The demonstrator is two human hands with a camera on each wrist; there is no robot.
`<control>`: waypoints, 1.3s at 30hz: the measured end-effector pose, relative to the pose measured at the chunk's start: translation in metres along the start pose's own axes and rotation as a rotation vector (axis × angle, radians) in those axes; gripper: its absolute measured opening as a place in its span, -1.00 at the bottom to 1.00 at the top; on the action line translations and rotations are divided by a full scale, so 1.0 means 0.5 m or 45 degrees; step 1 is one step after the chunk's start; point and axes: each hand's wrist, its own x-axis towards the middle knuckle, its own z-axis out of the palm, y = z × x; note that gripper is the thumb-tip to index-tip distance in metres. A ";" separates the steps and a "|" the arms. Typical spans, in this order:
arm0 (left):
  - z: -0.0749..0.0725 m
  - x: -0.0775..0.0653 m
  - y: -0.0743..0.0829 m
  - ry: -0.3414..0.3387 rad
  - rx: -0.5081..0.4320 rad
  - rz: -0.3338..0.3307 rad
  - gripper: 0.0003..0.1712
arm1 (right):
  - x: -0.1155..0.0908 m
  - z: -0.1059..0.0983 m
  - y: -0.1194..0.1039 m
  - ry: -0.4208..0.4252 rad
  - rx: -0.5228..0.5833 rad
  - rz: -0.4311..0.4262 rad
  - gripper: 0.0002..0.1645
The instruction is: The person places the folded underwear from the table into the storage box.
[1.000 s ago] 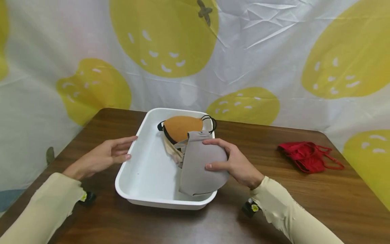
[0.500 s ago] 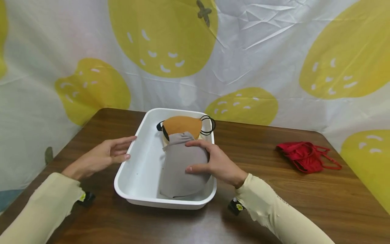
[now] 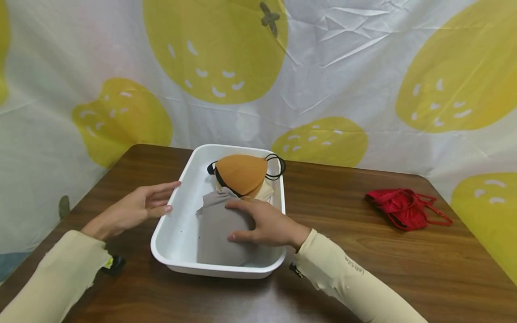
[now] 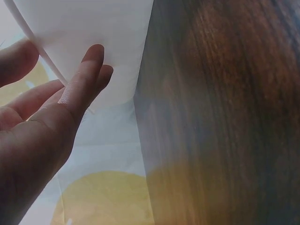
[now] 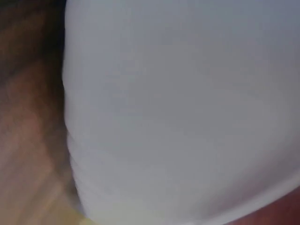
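Observation:
A folded grey bra (image 3: 220, 231) lies in the near half of the white plastic tray (image 3: 171, 258). My right hand (image 3: 268, 222) holds its rounded cup on the right side, thumb and index finger spread over the top; the other fingers are hidden. Behind it, an orange bra (image 3: 242, 170) with black straps rests on a beige one (image 3: 264, 193). On the tray's left side, my left hand (image 3: 133, 208) touches the rim with fairly straight fingers. The left wrist view shows those fingers (image 4: 93, 58) against the tray's outer wall. Only the tray's pale wall (image 5: 178, 103) fills the right wrist view.
A red bra (image 3: 405, 208) lies at the right of the brown wooden table (image 3: 335, 197). Its thin strap trails toward the right edge. A white cloth (image 3: 250, 121) printed with yellow lemons hangs behind the table.
My right hand has moved left and down with the grey bra, from over the tray's right rim into the tray. The beige bra now shows at the right. My left hand stays at the rim.

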 end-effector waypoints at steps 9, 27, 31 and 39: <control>0.001 0.000 0.003 0.003 0.011 -0.005 -0.20 | -0.011 -0.013 -0.016 -0.142 -0.427 -0.013 -0.39; -0.004 -0.007 0.001 -0.002 0.026 -0.008 -0.20 | -0.061 -0.062 0.072 0.263 -0.153 -0.380 -0.80; -0.006 -0.010 0.001 0.002 0.029 0.005 -0.21 | -0.079 -0.089 0.104 0.482 -0.096 -0.374 -0.85; -0.004 -0.008 -0.001 0.003 0.022 0.005 -0.21 | -0.131 -0.163 0.195 0.635 -0.284 -0.126 -0.87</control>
